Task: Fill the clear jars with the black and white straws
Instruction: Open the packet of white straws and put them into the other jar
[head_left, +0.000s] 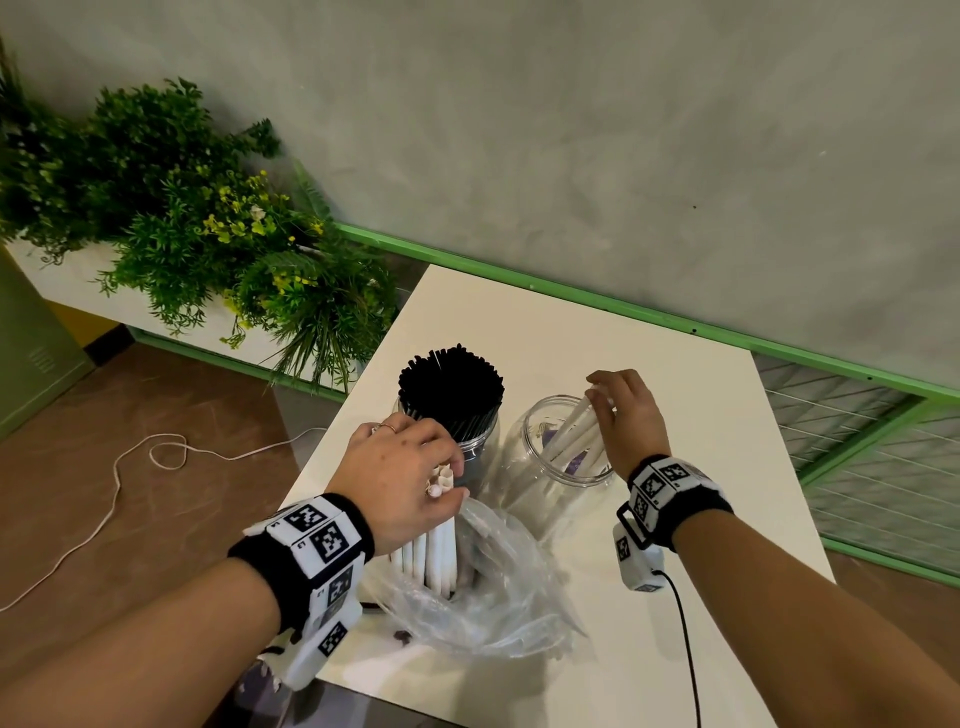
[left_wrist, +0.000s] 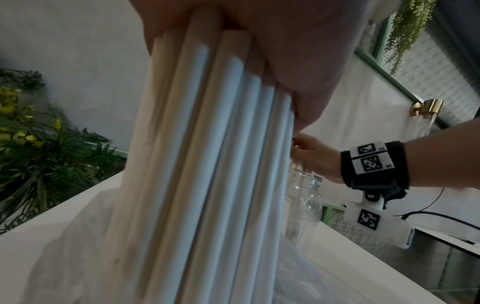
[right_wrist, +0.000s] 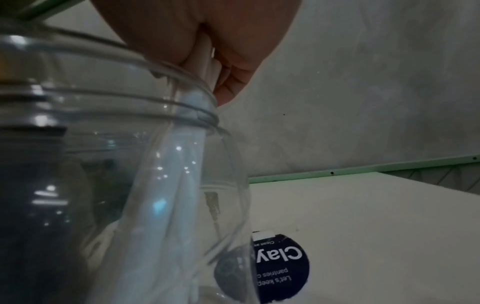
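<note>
Two clear jars stand on the white table (head_left: 649, 374). The left jar (head_left: 475, 447) is packed with black straws (head_left: 451, 387). In the right jar (head_left: 558, 467) a few white straws (head_left: 574, 434) lean against the rim, and my right hand (head_left: 626, 410) holds their top ends, seen up close as white straws (right_wrist: 205, 61) between its fingers (right_wrist: 233, 82). My left hand (head_left: 400, 478) grips an upright bundle of white straws (head_left: 434, 556) that rises out of a clear plastic bag (head_left: 488, 597); in the left wrist view the bundle (left_wrist: 207, 164) fills the middle under my palm.
A green planter with yellow flowers (head_left: 197, 228) stands left of the table by the grey wall. A white cord (head_left: 119, 478) lies on the brown floor. A wire mesh panel in a green frame (head_left: 883, 457) is to the right. A round dark label (right_wrist: 280, 267) shows on the jar.
</note>
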